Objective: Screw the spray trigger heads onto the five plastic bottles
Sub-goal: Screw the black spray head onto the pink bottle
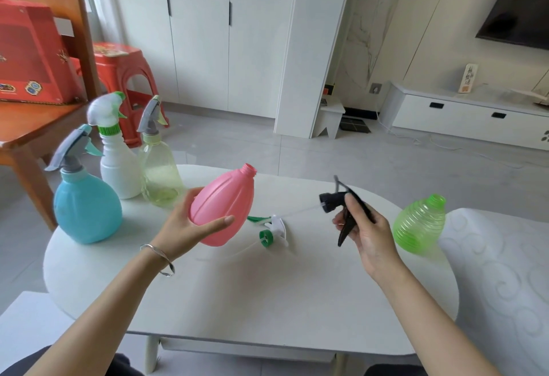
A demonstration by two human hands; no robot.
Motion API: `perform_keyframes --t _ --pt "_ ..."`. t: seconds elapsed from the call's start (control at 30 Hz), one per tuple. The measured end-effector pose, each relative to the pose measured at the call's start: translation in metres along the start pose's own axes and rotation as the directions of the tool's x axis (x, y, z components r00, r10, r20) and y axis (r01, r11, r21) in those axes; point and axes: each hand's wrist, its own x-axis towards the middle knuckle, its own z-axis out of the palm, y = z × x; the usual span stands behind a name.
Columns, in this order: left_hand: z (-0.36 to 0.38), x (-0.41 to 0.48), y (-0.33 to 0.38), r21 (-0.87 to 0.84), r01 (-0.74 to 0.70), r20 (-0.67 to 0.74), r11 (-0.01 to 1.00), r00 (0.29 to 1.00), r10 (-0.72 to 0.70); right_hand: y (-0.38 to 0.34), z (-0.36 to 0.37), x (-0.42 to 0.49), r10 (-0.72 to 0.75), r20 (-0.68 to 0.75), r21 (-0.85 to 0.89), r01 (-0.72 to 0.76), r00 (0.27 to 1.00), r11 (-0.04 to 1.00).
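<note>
My left hand (pixel 184 227) holds a pink bottle (pixel 225 203) tilted above the white table (pixel 267 301), its open neck pointing up and to the right. My right hand (pixel 368 233) grips a black trigger head (pixel 344 206), whose thin clear tube points left toward the pink bottle. A white and green trigger head (pixel 273 227) lies loose on the table between my hands. An open green ribbed bottle (pixel 420 224) stands at the right edge. At the left stand a blue bottle (pixel 86 206), a white bottle (pixel 118 164) and a pale yellow bottle (pixel 160 173), each with a trigger head on it.
A wooden chair (pixel 35 126) with a red box (pixel 29 54) stands left of the table, a red stool (pixel 124 78) behind it. A white patterned cushion (pixel 499 271) borders the table's right side. White cabinets stand beyond the floor.
</note>
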Motion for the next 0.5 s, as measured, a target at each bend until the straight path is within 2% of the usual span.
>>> perform_keyframes --t 0.1,0.23,0.37,0.5 --pt "0.0039 0.0009 -0.0025 0.022 -0.002 0.055 1.000 0.998 0.001 -0.0008 -0.0013 0.0030 0.057 -0.087 0.166 -0.042 0.995 0.985" --pt "0.0069 0.0023 -0.0066 0.052 0.005 0.095 0.999 0.995 -0.010 -0.0001 0.0031 0.0053 0.101 -0.132 0.258 -0.064 0.986 0.964" --pt "0.0058 0.0023 -0.0095 0.067 0.025 0.101 0.997 0.994 -0.031 -0.0004 0.0057 0.0072 0.119 -0.174 0.285 -0.066 0.978 0.956" --pt "0.0051 0.0014 -0.0095 0.077 0.034 0.106 0.996 0.993 -0.042 0.0001 0.0054 0.0087 0.100 -0.184 0.213 -0.060 0.978 0.975"
